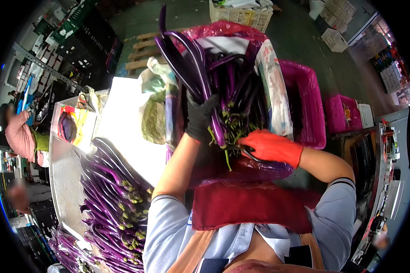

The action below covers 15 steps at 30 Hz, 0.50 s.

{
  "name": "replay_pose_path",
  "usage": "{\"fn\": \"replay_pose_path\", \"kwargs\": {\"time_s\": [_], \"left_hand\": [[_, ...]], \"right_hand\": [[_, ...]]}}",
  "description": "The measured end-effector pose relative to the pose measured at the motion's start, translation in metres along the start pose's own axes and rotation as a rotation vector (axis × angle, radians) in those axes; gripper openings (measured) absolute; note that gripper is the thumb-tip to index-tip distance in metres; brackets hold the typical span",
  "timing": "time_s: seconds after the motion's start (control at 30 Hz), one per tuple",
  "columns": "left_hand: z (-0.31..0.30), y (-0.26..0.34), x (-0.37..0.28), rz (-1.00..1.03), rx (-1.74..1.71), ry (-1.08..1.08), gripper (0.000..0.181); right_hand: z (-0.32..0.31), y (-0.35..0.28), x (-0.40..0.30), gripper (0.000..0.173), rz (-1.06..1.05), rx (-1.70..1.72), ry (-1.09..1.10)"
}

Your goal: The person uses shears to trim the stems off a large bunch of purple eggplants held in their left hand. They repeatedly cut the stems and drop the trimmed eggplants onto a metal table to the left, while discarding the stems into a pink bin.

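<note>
My left hand (201,115), in a black glove, grips a few long purple eggplants (181,65). Their far ends point up and away from me, and one stem end comes out below the hand. In a red glove, my right hand (273,146) holds dark-handled scissors (250,153), whose blades lie close to that stem end. Under both hands stands a carton (276,87) lined with pink plastic film. Many loose eggplants (230,82) fill it, with green stems and cut bits showing near my right hand.
On the metal table (66,184) to my left lies a large pile of eggplants (116,204). A bag of green produce (153,117) sits by the carton. Magenta crates (305,102) stand at the right, a wooden pallet (141,51) beyond. A person in pink (20,136) is at far left.
</note>
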<state>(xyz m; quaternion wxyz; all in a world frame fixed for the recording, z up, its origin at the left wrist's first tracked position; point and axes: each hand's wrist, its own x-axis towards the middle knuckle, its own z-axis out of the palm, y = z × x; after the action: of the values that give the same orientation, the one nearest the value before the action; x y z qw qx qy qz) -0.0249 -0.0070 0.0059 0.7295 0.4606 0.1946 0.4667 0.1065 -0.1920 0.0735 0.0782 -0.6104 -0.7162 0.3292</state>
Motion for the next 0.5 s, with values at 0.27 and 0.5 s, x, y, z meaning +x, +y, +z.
{"fn": "replay_pose_path", "kwargs": {"time_s": [0.27, 0.5], "left_hand": [[0.006, 0.036, -0.004, 0.069, -0.003, 0.052, 0.045], [-0.098, 0.158, -0.041, 0.133, 0.299, 0.39, 0.068]], "right_hand": [[0.022, 0.021, -0.016, 0.027, 0.144, 0.066, -0.006], [0.028, 0.028, -0.032, 0.027, 0.514, 0.69, 0.336]]}}
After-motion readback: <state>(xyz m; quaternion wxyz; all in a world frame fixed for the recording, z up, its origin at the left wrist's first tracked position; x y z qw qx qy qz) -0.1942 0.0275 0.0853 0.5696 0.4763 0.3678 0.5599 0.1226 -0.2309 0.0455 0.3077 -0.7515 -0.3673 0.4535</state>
